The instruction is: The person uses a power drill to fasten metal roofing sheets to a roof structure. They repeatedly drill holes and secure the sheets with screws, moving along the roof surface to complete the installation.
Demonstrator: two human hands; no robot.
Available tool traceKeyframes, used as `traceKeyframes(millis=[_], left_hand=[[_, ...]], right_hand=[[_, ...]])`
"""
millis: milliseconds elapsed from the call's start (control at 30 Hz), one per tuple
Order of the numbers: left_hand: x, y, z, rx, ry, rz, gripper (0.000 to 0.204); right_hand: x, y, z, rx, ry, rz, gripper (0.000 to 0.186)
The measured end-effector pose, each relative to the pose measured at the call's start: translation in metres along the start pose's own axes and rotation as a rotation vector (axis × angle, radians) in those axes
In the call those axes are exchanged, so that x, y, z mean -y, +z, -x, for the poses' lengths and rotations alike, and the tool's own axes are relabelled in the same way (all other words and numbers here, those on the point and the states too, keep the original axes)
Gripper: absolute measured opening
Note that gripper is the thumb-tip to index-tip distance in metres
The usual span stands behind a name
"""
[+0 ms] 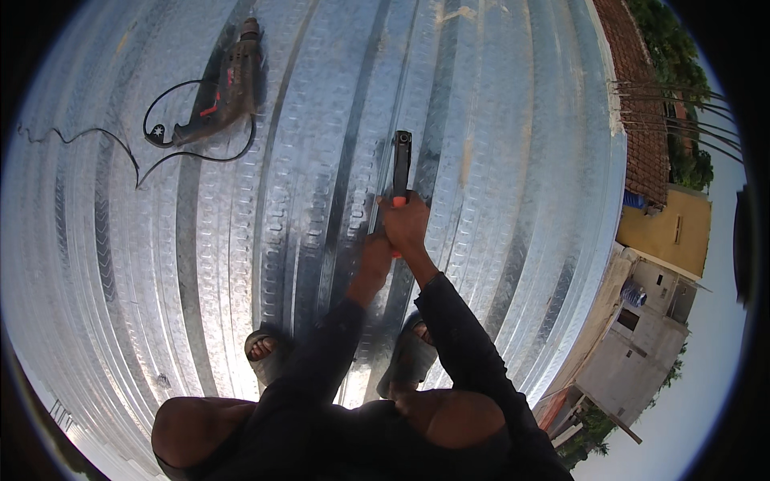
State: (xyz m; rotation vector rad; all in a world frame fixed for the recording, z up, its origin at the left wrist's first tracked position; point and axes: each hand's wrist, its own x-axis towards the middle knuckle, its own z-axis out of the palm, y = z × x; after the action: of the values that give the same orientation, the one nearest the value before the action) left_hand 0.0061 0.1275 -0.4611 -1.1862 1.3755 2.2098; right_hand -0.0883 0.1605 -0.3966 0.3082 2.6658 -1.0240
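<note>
A long black hand tool with orange-red grips points away from me over the ribbed metal decking. It looks like a hand riveter, though its exact kind is hard to make out. My right hand is closed around the grip, just below the black body. Lower and to the left, my left hand is closed by the tail end of the same grip, most of which my fingers hide. A small round piece shows at the tool's far end, above the groove between two ribs.
A corded power drill lies at the far left, its black cable looped over the sheets. My sandalled feet stand on the decking. Along the right run the deck's edge, protruding rebar, a tiled roof and houses lower down.
</note>
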Motion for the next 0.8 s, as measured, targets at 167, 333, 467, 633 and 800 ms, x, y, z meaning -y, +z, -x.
traceKeyframes(millis=[167,333,467,633,800], left_hand=[[-0.005,-0.001,0.004,0.04,0.122,-0.263,0.043],[-0.025,0.005,0.024,0.027,0.058,0.08,0.059],[-0.03,0.019,0.027,0.06,-0.026,0.163,0.061],[-0.019,0.003,0.008,0.032,0.106,-0.063,0.056],[-0.006,0.009,0.002,-0.056,0.063,0.059,0.053]], right_hand=[[0.004,-0.012,0.002,0.049,-0.04,0.197,0.039],[0.073,-0.089,-0.016,0.29,-0.17,0.384,0.029],[0.07,-0.076,-0.015,0.16,-0.164,0.453,0.027],[0.043,-0.049,-0.004,0.278,0.226,-0.028,0.048],[0.021,-0.023,-0.007,0.34,0.168,-0.183,0.056]])
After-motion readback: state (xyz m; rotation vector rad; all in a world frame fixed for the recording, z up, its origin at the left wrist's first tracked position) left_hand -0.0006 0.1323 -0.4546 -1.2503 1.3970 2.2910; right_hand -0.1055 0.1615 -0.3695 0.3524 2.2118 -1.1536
